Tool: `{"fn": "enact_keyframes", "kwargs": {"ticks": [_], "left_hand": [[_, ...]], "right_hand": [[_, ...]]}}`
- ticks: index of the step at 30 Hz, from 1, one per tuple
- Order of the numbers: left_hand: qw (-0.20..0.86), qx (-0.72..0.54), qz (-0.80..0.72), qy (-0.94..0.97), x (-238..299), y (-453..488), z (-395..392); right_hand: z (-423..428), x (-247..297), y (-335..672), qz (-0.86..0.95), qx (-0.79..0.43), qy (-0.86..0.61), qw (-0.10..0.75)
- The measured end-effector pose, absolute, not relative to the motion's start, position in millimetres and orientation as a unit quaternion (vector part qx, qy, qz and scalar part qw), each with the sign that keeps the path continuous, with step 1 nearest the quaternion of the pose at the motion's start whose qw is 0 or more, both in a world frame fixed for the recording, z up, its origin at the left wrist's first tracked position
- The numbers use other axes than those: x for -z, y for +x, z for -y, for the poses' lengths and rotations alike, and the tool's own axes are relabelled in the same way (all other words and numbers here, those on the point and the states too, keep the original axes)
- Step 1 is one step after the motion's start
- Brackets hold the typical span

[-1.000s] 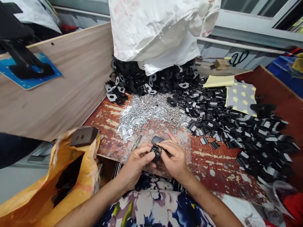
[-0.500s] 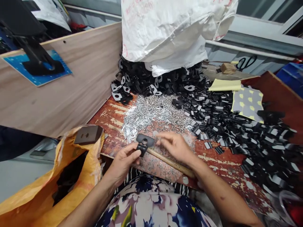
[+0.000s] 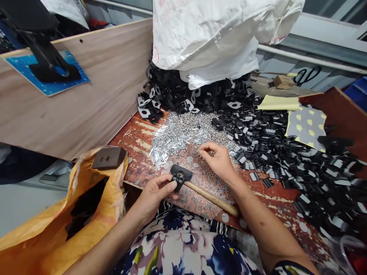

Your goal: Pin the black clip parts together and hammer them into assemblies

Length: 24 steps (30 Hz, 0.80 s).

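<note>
My left hand [image 3: 155, 193] pinches a small black plastic clip [image 3: 179, 176] near the table's front edge. Under the clip lies a hammer with a wooden handle [image 3: 210, 197], stretching right across the worn red table [image 3: 258, 194]. My right hand [image 3: 219, 160] reaches forward to the near edge of a heap of small silver metal pins [image 3: 183, 133], fingers curled together over the pins. Whether a pin sits between the fingertips is not visible.
A large pile of black clip parts [image 3: 286, 152] covers the table's right and back. A white sack [image 3: 218, 34] stands behind. An orange bag [image 3: 71, 214] with a brown block [image 3: 109, 157] on its rim is at left, beside a wooden board [image 3: 86, 95]. Yellow paper [image 3: 279, 103] and scissors [image 3: 306, 74] lie at the back right.
Both hands held the clip together a second ago. My right hand has let go and moved forward to the pins; my left hand keeps the clip. The hammer handle has come into sight.
</note>
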<state>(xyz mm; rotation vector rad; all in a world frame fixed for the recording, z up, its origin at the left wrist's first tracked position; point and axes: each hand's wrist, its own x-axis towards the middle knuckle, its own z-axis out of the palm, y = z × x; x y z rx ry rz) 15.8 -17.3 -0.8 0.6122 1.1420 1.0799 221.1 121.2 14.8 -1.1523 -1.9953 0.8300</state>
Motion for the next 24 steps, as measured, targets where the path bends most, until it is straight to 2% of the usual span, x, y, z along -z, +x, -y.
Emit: {"fn": "enact_keyframes", "kwargs": {"ticks": [2,3,6,9,11,13,15,17,19,24], "left_hand": [[0.677,-0.484,-0.484,0.270,-2.1,27.4,10.8],[0.678,-0.493,-0.476,0.267,-2.8,33.2,8.0],[0.660,-0.517,-0.477,0.264,-0.2,44.0,4.8],[0.644,-0.508,-0.500,0.278,6.2,41.3,8.9],[0.632,-0.501,-0.519,0.284,9.3,35.1,12.6],[0.617,-0.501,-0.535,0.287,10.5,29.4,14.9],[0.608,-0.507,-0.539,0.287,10.1,26.3,15.8],[0.605,-0.518,-0.535,0.283,8.9,25.4,15.9],[0.611,-0.527,-0.525,0.271,7.3,25.3,16.1],[0.645,-0.560,-0.475,0.212,3.1,21.3,15.6]], "right_hand": [[-92.5,-15.5,218.7,0.685,-0.472,-0.389,0.395],[-77.7,-14.0,216.3,0.661,-0.511,-0.370,0.406],[-42.7,-5.6,211.0,0.643,-0.526,-0.359,0.425],[-37.6,-0.3,217.1,0.681,-0.498,-0.366,0.392],[-53.2,-1.5,224.5,0.734,-0.437,-0.379,0.355],[-78.5,-4.6,227.9,0.806,-0.304,-0.407,0.304],[-105.2,-7.0,223.3,0.879,-0.138,-0.409,0.201],[-126.4,-6.5,211.6,0.923,-0.037,-0.372,0.089],[-140.1,-2.8,198.7,0.939,-0.008,-0.341,0.040],[-156.8,8.8,194.0,0.938,-0.013,-0.341,0.059]]}}
